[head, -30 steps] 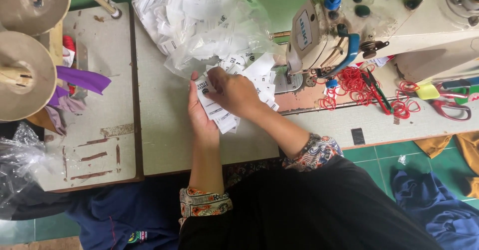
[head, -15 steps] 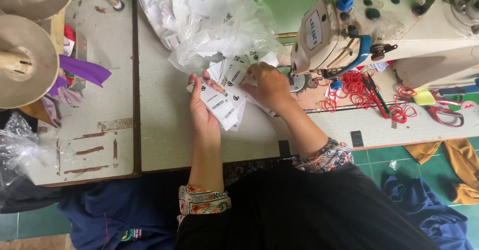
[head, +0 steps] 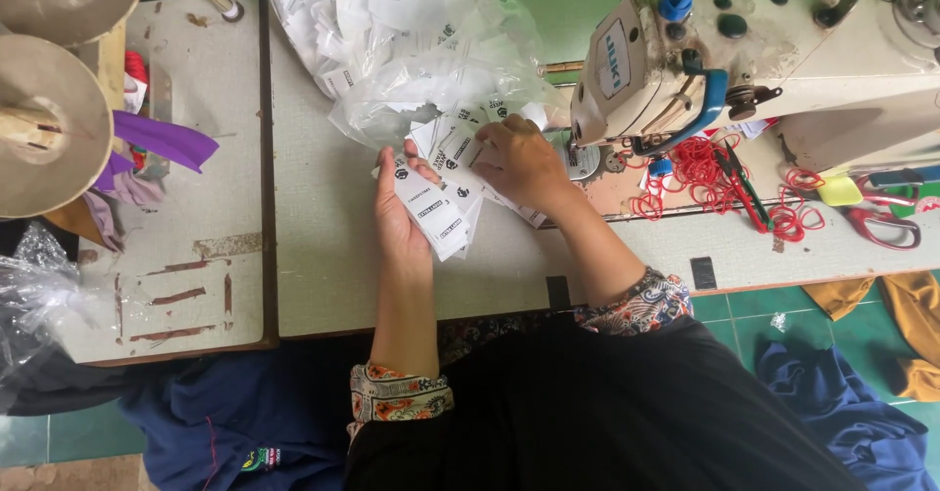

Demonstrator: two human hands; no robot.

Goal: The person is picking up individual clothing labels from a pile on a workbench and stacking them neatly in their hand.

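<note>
My left hand point(head: 397, 212) holds a stack of small white printed labels point(head: 438, 212) fanned out over the sewing table point(head: 323, 256). My right hand point(head: 519, 163) rests on more loose labels just right of the stack, fingers curled on them, close to the needle plate of the white sewing machine point(head: 744, 60). A clear plastic bag point(head: 411, 41) full of the same white labels lies just beyond both hands.
Red rubber bands point(head: 700, 168) and red-handled scissors point(head: 881, 222) lie at the machine's base. Two large thread cones point(head: 49, 119) and purple cloth point(head: 157, 143) sit on the left table. Crumpled clear plastic point(head: 34, 295) hangs at the left edge. Blue and mustard fabric lie on the green floor.
My right hand has slid rightward off the stack toward the machine, spreading labels. The left hand keeps the stack in place.
</note>
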